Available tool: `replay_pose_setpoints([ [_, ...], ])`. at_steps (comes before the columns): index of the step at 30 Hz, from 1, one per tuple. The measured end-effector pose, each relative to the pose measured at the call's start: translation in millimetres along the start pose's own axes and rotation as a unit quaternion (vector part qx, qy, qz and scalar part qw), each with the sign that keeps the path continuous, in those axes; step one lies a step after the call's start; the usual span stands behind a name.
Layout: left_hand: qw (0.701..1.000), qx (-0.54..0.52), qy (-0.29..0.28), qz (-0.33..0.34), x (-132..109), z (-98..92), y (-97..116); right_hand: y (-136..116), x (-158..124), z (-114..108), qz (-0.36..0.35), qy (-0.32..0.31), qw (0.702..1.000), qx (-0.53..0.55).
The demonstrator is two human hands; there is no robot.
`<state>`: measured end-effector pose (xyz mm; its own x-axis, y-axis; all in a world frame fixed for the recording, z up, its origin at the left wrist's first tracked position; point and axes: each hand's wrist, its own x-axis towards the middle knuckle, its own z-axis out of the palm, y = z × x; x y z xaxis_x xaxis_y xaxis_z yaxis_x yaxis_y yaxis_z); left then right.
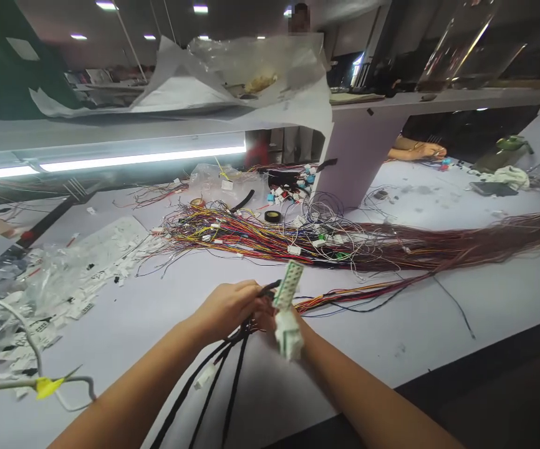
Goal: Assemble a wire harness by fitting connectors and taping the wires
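Observation:
My left hand [230, 308] is closed around a wire harness whose black-wrapped branches [237, 374] hang toward me over the near side of the table. Meeting it, my right hand [264, 315] grips the same harness, its fingers partly hidden behind the connectors. A long green-and-white connector [289, 284] sticks up beside the right hand. Just below it, a white connector block [289, 337] is slightly blurred and covers part of the right wrist. Red, yellow and black wires [326, 300] run from the hands to the right. A small white connector [206, 375] hangs among the black branches.
Behind the hands lies a thick bundle of loose wires [251, 237] with white connectors. A black tape roll [272, 216] sits beyond it. Bags and small white parts [64, 280] cover the left side. A co-worker's hand [424, 151] shows past the upright panel [358, 156].

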<state>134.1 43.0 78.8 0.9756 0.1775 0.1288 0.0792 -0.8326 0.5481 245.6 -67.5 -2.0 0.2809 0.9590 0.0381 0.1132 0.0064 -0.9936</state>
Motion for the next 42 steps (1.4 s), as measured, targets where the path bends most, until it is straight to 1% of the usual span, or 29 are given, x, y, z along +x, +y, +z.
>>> replay_pose_setpoints([
  [2, 1.000, 0.006, -0.003, -0.019, 6.3, -2.0, 3.9, 4.1, -12.1, 2.0, -0.019, 0.018, 0.999, 0.022],
  [3, 0.999, 0.013, 0.007, -0.042, 7.3, -2.9, 5.7, 3.8, -16.7, 2.9, -0.033, 0.029, 0.998, 0.037],
  [4, 0.997, 0.017, 0.025, -0.074, 6.7, -3.7, 7.2, 2.0, -20.1, 3.6, -0.053, 0.038, 0.997, 0.051],
  [6, 0.983, -0.005, 0.082, -0.163, 0.9, -3.8, 8.7, -4.8, -23.4, 4.5, -0.106, 0.044, 0.992, 0.055],
  [8, 0.952, -0.099, 0.137, -0.255, -9.3, -1.2, 8.0, -12.2, -23.7, 5.3, -0.167, 0.030, 0.985, 0.020],
  [9, 0.932, -0.168, 0.146, -0.287, -15.3, 1.3, 7.2, -14.9, -23.5, 6.0, -0.193, 0.028, 0.981, -0.001],
  [11, 0.892, -0.301, 0.120, -0.316, -27.2, 7.9, 5.3, -16.5, -23.4, 8.2, -0.221, 0.036, 0.974, -0.038],
  [12, 0.875, -0.348, 0.102, -0.321, -32.6, 11.6, 4.4, -15.7, -23.7, 9.2, -0.217, 0.045, 0.974, -0.049],
  [13, 0.864, -0.375, 0.091, -0.325, -37.6, 15.1, 3.4, -14.1, -24.1, 9.7, -0.198, 0.055, 0.977, -0.053],
  [14, 0.859, -0.383, 0.089, -0.329, -42.0, 18.3, 2.5, -12.4, -24.2, 9.2, -0.164, 0.061, 0.983, -0.049],
  [16, 0.865, -0.365, 0.111, -0.326, -49.0, 22.9, 0.7, -10.0, -22.4, 4.2, -0.071, 0.064, 0.995, -0.028],
  [17, 0.876, -0.348, 0.119, -0.312, -51.6, 24.0, -0.2, -10.0, -19.7, -0.3, -0.024, 0.060, 0.998, -0.024],
  [18, 0.891, -0.328, 0.119, -0.289, -53.7, 24.3, -0.9, -10.8, -15.4, -5.7, 0.016, 0.042, 0.999, -0.030],
  [20, 0.926, -0.283, 0.102, -0.230, -56.0, 22.3, -1.4, -14.3, -2.4, -16.3, 0.068, -0.032, 0.995, -0.066],
  [22, 0.957, -0.221, 0.082, -0.172, -54.9, 17.6, -0.9, -18.6, 14.5, -22.4, 0.087, -0.115, 0.985, -0.097],
  [24, 0.978, -0.156, 0.075, -0.112, -49.8, 11.9, -0.6, -22.2, 31.1, -21.2, 0.084, -0.163, 0.977, -0.108],
  [27, 0.995, -0.085, 0.058, 0.017, -37.0, 5.1, -5.1, -26.2, 45.9, -11.5, 0.059, -0.181, 0.972, -0.137],
  [28, 0.995, -0.067, 0.048, 0.049, -32.7, 4.0, -8.1, -27.4, 46.5, -8.8, 0.051, -0.178, 0.972, -0.146],
  [29, 0.996, -0.054, 0.040, 0.066, -28.9, 3.5, -11.7, -28.7, 44.7, -7.3, 0.046, -0.168, 0.973, -0.154],
  [30, 0.996, -0.053, 0.033, 0.062, -25.9, 3.7, -15.3, -30.0, 40.4, -7.2, 0.044, -0.151, 0.974, -0.161],
  [33, 0.995, -0.094, 0.033, -0.013, -20.7, 6.6, -21.8, -33.4, 17.7, -12.0, 0.034, -0.091, 0.981, -0.166],
  [36, 0.985, -0.160, 0.017, -0.059, -17.2, 7.9, -18.7, -32.7, -6.0, -14.9, -0.009, -0.051, 0.991, -0.123],
  [39, 0.958, -0.254, -0.018, -0.129, -12.2, 5.4, -12.6, -25.4, -17.2, -12.0, -0.035, -0.007, 0.994, -0.100],
  [42, 0.931, -0.294, -0.028, -0.216, -8.7, 2.9, -11.8, -17.3, -17.1, -8.1, -0.047, 0.003, 0.993, -0.109],
])
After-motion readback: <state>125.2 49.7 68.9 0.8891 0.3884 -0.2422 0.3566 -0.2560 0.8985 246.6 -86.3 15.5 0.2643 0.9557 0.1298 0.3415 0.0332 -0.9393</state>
